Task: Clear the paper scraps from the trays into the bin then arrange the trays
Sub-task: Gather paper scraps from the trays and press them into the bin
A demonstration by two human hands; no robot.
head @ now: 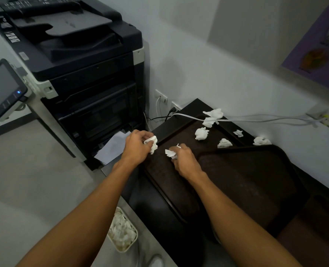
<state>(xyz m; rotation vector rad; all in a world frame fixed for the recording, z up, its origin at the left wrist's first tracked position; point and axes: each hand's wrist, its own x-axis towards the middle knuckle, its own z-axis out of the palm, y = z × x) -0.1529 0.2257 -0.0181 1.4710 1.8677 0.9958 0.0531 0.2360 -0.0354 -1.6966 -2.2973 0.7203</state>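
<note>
Two dark brown trays lie on a dark table: a far tray (163, 170) and a near tray (256, 170) that overlaps its right part. My left hand (136, 147) grips a crumpled white paper scrap (152, 143) at the far tray's left edge. My right hand (184, 160) pinches another scrap (171, 153) on the far tray. Several more crumpled scraps lie at the far end, such as one scrap (201, 133) on the tray and another (261, 141) by the wall. A small white bin (130, 245) with scraps in it stands on the floor below my left forearm.
A large black photocopier (79, 64) stands to the left of the table, with its touch screen (1, 87) sticking out. White cables (256, 120) run along the wall across the table's far end to wall sockets (160, 97). A poster (321, 45) hangs at the upper right.
</note>
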